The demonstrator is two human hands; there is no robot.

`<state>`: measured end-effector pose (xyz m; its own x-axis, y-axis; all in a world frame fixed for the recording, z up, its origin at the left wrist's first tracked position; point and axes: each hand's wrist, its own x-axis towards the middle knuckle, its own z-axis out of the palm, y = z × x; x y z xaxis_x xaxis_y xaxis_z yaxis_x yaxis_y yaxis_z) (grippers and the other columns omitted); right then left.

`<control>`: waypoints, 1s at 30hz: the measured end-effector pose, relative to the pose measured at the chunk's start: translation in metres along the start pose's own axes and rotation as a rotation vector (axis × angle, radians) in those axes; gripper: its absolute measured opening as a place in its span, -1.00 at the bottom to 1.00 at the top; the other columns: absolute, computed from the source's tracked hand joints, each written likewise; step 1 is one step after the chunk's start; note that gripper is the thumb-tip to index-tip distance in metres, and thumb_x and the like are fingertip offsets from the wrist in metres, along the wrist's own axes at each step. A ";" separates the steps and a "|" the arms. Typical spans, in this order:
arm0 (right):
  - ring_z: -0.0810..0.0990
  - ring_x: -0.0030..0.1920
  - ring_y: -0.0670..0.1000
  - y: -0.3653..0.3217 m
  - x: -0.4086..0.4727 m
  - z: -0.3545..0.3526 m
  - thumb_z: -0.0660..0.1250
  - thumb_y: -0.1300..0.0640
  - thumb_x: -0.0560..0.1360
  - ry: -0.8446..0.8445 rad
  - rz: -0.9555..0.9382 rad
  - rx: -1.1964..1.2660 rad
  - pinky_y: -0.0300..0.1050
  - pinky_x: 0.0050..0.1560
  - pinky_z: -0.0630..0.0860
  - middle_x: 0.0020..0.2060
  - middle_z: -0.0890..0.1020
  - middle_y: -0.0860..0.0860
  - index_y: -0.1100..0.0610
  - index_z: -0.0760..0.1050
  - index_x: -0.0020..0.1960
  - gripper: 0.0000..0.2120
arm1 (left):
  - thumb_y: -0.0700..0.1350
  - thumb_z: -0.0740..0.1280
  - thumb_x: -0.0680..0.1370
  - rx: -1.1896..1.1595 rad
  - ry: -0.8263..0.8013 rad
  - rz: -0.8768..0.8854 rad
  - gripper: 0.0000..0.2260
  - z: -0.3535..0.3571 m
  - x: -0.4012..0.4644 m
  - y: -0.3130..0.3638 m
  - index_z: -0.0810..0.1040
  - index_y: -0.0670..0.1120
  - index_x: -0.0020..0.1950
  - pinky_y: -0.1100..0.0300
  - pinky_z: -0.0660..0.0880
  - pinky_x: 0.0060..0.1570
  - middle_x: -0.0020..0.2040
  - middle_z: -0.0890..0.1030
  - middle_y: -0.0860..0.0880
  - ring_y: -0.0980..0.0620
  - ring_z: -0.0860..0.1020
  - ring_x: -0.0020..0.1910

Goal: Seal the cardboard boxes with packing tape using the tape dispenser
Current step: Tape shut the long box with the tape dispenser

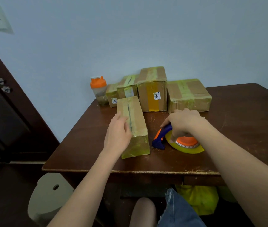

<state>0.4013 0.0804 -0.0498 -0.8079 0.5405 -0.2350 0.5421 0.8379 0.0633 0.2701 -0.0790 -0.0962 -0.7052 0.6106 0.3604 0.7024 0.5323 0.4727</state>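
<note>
A long cardboard box lies on the dark wooden table, its top seam running away from me and its near end wrapped in yellowish tape. My left hand rests on the box's left side and top, fingers fairly straight. To the right lies the tape dispenser, blue and orange with a yellow tape roll, flat on the table. My right hand curls over it, fingers around the blue handle and the roll.
Several taped cardboard boxes stand in a row against the wall at the back. An orange-lidded shaker bottle stands at their left. A brown door is at the left. A pale roll and yellow bags sit below the table.
</note>
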 end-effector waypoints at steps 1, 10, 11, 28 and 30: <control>0.37 0.28 0.17 -0.001 0.000 0.001 0.48 -0.09 0.40 0.022 0.002 -0.006 0.04 0.13 0.39 0.27 0.42 0.00 -0.34 0.36 0.36 -0.42 | -0.20 0.16 0.65 0.003 -0.003 0.054 -0.68 0.001 -0.001 0.004 0.50 -0.14 0.38 0.06 0.24 0.43 0.51 0.31 -0.13 -0.06 0.27 0.50; 0.35 0.17 0.13 0.003 -0.010 0.005 0.25 0.22 0.50 0.080 -0.058 0.050 -0.02 -0.05 0.38 0.15 0.41 0.00 -0.33 0.41 0.33 -0.45 | -0.24 0.23 0.61 -0.047 0.003 0.185 -0.73 0.003 -0.010 0.015 0.61 -0.12 0.26 0.32 0.16 0.30 0.46 0.40 -0.09 0.00 0.37 0.44; 0.35 0.18 0.13 0.003 -0.012 0.005 0.25 0.22 0.50 0.079 -0.063 0.054 -0.02 -0.03 0.40 0.15 0.41 0.00 -0.32 0.41 0.34 -0.45 | -0.24 0.23 0.62 -0.052 0.012 0.180 -0.73 0.002 -0.011 0.014 0.61 -0.12 0.26 0.32 0.17 0.30 0.45 0.41 -0.09 0.00 0.38 0.43; 0.45 -0.17 -0.17 0.055 -0.072 -0.032 0.26 0.47 0.41 0.341 -0.306 0.469 -0.35 -0.24 0.38 -0.16 0.39 -0.35 -0.29 0.47 0.22 -0.31 | -0.22 0.20 0.65 -1.059 -0.342 -0.541 -0.69 -0.018 -0.005 0.059 0.39 -0.25 0.39 0.05 0.55 0.16 0.28 0.52 -0.23 -0.13 0.58 0.18; 0.48 -0.12 -0.09 0.055 -0.075 -0.033 0.28 0.47 0.41 0.369 -0.338 0.523 -0.23 -0.13 0.44 -0.12 0.43 -0.31 -0.33 0.44 0.20 -0.29 | -0.16 0.15 0.68 -1.165 -0.458 -0.627 -0.73 -0.020 -0.006 0.060 0.40 -0.27 0.32 -0.08 0.50 0.23 0.28 0.50 -0.31 -0.24 0.55 0.22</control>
<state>0.4841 0.0887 0.0036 -0.9260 0.3266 0.1893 0.2141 0.8674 -0.4493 0.3146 -0.0626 -0.0535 -0.6155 0.7102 -0.3419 -0.3565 0.1360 0.9244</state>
